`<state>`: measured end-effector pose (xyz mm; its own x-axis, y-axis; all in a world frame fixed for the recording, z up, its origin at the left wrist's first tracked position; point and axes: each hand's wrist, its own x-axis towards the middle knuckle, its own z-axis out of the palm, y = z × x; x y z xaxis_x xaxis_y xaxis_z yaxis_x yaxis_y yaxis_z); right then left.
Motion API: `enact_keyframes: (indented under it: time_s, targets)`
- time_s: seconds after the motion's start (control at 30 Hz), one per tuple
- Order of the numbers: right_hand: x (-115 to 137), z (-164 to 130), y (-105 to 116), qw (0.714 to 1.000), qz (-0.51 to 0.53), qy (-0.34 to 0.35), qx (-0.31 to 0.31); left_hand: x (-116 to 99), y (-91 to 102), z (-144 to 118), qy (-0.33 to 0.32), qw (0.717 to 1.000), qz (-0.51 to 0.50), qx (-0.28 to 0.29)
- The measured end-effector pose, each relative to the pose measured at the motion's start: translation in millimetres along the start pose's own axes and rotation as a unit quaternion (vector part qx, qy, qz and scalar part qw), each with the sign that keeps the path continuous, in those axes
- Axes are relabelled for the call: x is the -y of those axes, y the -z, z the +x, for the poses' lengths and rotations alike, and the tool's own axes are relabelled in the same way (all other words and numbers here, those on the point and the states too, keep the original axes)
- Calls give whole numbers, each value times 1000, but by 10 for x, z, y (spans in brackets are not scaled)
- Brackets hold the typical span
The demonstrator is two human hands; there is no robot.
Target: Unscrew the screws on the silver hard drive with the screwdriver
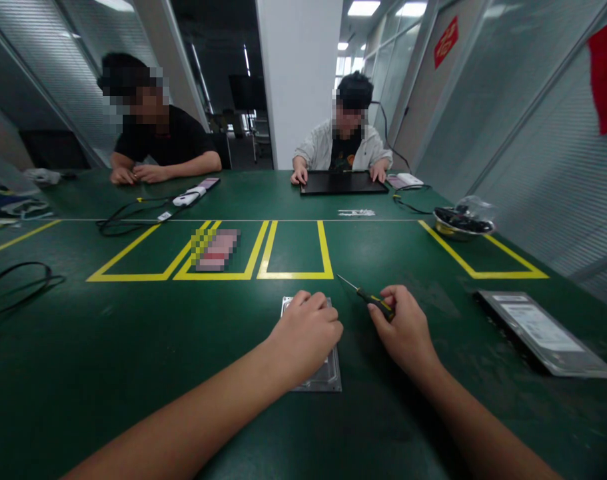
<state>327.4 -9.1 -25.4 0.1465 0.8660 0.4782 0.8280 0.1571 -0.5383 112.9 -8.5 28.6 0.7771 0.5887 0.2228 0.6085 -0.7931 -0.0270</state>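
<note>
My left hand lies over a silver hard drive on the green table, its fingers curled down on it. Most of the drive is hidden under that hand; its lower right corner and upper left edge show. To the right, my right hand is closed round the dark green and yellow handle of a screwdriver. Its thin metal shaft points up and left, the tip beside a yellow tape corner, apart from the drive.
Yellow tape outlines mark the table. At right lie a flat silver case with a white label and a metal bowl of dark items. Two people sit across; one holds a black panel. Black cables run at left.
</note>
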Motion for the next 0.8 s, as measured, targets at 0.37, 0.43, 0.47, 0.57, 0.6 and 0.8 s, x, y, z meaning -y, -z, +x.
enact_keyframes:
  time_s: [0.37,0.43,0.47,0.57,0.6,0.8]
  targets:
    - [3,18,5,1000,5,-12,7,-22,24,-11,10,1000,4,-8]
    - [5,19,7,1000,6,-13,9,-24,21,-12,17,1000,-1,-7]
    - [6,20,8,1000,7,-14,9,-23,19,-13,21,1000,-6,-7]
    - [10,23,11,1000,9,-16,9,-9,17,-20,34,999,-35,-5]
    - [10,24,10,1000,10,-17,9,-1,18,-24,39,998,-49,-3]
    - [-20,26,-16,1000,15,-16,2,61,6,-32,58,991,-122,-3]
